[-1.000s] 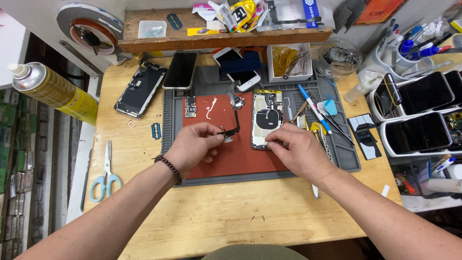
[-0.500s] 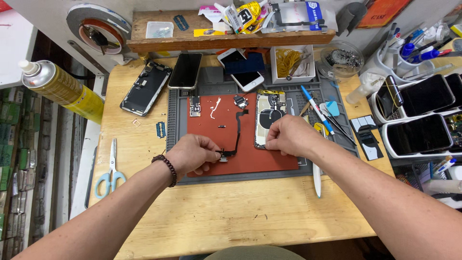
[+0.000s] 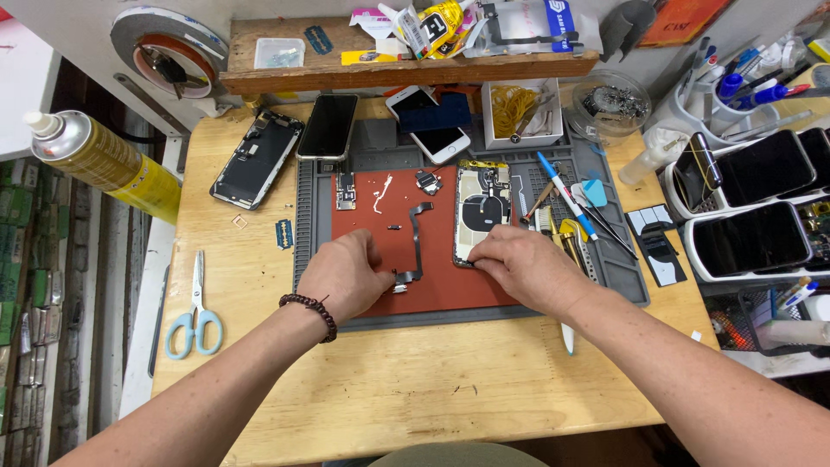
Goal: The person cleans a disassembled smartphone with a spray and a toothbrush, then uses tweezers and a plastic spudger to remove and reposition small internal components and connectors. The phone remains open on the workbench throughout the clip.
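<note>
From the head camera I look down on my bench: my left hand (image 3: 350, 275) rests on the red work mat (image 3: 450, 290), fingers curled and pinching the lower end of a black flex cable (image 3: 417, 242) whose small connector block lies just beside my fingertips, while the ribbon runs up the mat away from me. My right hand (image 3: 523, 266) is closed over the bottom edge of the opened phone chassis (image 3: 481, 207), pressing it flat on the mat; whether it grips a tool I cannot tell, as the fingers hide what is beneath. A logic board (image 3: 345, 190) lies at the mat's upper left, well apart from the cable. To the right of the chassis, on the grey tray (image 3: 622, 277), lie a blue-handled screwdriver (image 3: 564, 195) and tweezers (image 3: 571, 242). Scissors (image 3: 195, 311) lie on the wooden table (image 3: 415, 389) to my left, near a razor blade (image 3: 284, 233), and a yellow spray can (image 3: 104, 160) lies at the far left. To do this well, I judge I should keep the flex unkinked, hold it by the edge only, steady the chassis firmly, and move slowly so no connector tears.
</note>
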`<state>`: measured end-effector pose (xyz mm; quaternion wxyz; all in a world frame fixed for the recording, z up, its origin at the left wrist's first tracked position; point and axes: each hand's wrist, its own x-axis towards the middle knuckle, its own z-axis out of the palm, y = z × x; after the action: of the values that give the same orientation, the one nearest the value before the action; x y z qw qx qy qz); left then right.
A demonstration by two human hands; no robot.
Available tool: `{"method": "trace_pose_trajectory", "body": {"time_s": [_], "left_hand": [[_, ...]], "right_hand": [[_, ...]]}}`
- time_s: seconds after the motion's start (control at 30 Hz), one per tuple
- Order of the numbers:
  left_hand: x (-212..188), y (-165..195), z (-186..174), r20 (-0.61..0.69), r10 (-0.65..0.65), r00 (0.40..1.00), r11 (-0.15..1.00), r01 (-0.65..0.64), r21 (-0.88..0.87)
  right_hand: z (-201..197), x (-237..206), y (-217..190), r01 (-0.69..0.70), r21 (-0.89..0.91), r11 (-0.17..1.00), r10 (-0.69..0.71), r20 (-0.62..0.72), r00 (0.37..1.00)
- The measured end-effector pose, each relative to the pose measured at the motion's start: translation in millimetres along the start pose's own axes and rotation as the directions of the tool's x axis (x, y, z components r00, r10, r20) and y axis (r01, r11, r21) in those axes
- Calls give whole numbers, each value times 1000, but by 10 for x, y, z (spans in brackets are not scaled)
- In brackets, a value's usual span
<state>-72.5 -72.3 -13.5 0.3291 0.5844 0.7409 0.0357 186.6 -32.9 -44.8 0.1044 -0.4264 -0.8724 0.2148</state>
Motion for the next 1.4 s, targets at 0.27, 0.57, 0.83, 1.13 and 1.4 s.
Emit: {"method": "trace_pose_trajectory", "body": {"time_s": [0.27,0.57,0.83,1.13,1.4], "left_hand": [[-7,252,87,-43,97,994,980,-103,-168],[285,376,424,-18,221,975,949,-219,-226],[318,484,424,31,170,985,943,-153,-295],[451,544,496,3,174,985,965,-170,-200],[532,504,551,26,178,984,969,-171,-179]], "right_hand": [[-22,39,-158,-226,-61,972,233,150,961],[33,57,-231,-332,-44,942,335,102,937],[108,13,-260,-362,-30,932,363,20,932],[110,1,-247,-310,-47,950,311,39,949],[93,8,-208,-290,-19,957,290,55,955]]}}
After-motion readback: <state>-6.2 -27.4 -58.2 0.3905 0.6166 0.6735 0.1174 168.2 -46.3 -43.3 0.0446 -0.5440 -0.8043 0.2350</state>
